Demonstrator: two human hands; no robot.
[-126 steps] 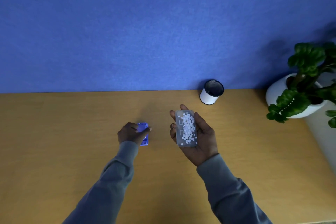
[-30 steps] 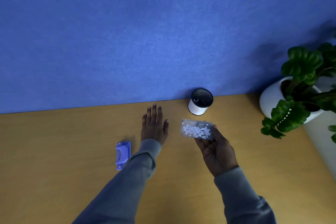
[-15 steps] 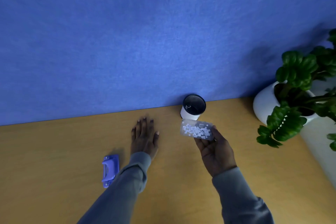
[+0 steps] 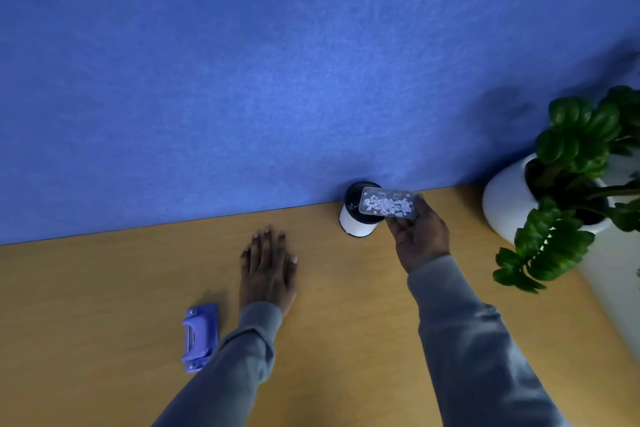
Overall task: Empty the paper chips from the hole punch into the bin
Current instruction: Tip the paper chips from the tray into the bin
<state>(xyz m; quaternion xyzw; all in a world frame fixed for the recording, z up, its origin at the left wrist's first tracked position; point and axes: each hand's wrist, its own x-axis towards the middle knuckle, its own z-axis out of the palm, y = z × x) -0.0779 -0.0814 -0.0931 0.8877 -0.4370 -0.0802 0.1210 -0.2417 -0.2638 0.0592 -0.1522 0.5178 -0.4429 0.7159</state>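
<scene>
A clear plastic chip tray (image 4: 387, 203) full of small white paper chips is gripped in my right hand (image 4: 417, 236). The tray sits level over the dark opening of the small white bin (image 4: 353, 221), which stands at the back of the desk against the blue wall. The purple hole punch (image 4: 199, 336) lies on the desk at the lower left, without its tray. My left hand (image 4: 267, 270) rests flat on the desk between the punch and the bin, fingers spread, holding nothing.
A wooden desk (image 4: 104, 288) runs up to a blue felt wall (image 4: 277, 62). At the right edge a green plant (image 4: 585, 156) in a white pot (image 4: 502, 204) leans its leaves over the desk, close to my right arm.
My right hand has carried the chip tray up and forward from in front of the bin to over its opening. My left hand stays flat on the desk; the punch has not moved.
</scene>
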